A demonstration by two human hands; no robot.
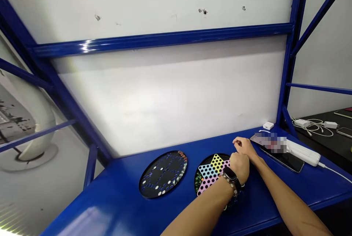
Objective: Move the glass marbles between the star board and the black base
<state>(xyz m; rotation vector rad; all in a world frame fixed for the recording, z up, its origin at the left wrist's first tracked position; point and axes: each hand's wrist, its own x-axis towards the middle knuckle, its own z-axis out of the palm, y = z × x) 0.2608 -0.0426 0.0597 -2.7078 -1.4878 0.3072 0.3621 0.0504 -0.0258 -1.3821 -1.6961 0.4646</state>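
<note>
My left hand [239, 167], with a dark watch and a beaded bracelet at the wrist, is over the right side of a round Chinese checkers board [211, 171]. That board has a star in yellow, light blue and pink, with black holes. The left hand's fingers are hidden behind its back and knuckles. Just beyond it, my right hand [244, 145] is near the board's far right edge, its fingers curled together; what they hold, if anything, is out of sight. Dark green marbles [198, 180] show along the board's left rim.
A second round black board [156, 179], with white discs and marbles along its rim, lies to the left on the blue table [121, 188]. On the right are a phone [288, 160], a white power strip [305, 152] and a white adapter [268, 125]. Blue frame bars [165, 39] cross the wall behind.
</note>
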